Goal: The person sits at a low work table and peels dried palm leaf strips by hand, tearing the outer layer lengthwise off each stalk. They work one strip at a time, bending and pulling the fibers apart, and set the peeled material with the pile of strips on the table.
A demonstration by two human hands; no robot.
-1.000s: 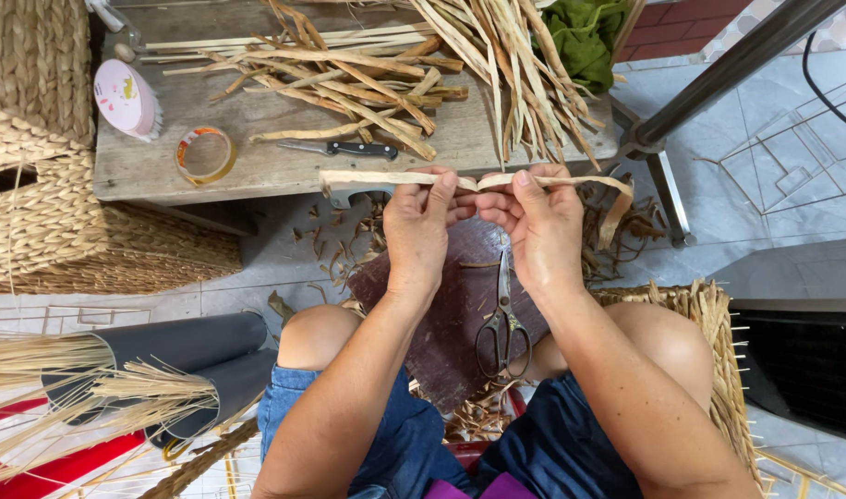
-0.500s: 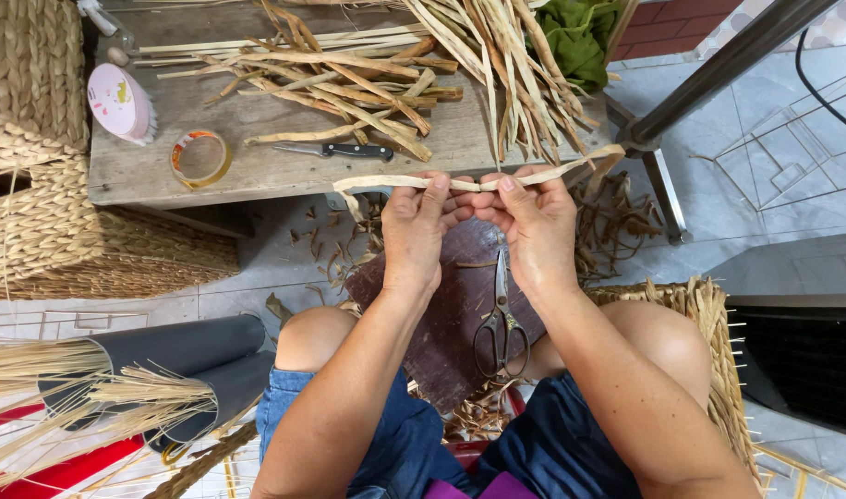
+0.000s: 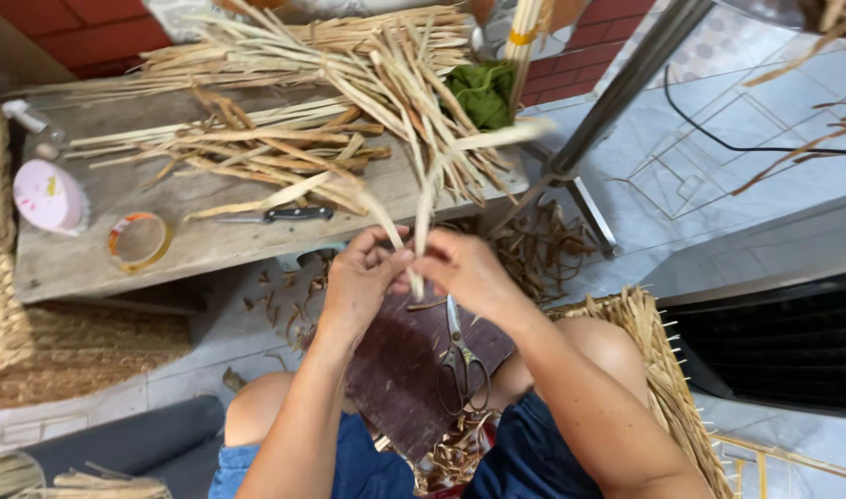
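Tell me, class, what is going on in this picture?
A seated person pinches a pale dried leaf strip between both hands, left hand and right hand, held close together above the lap. Scissors lie on a dark board on the knees. More strips and a knife lie on the wooden bench ahead.

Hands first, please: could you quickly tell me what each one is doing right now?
Left hand: closed, pinching the dried leaf strip.
Right hand: closed, pinching the same strip.
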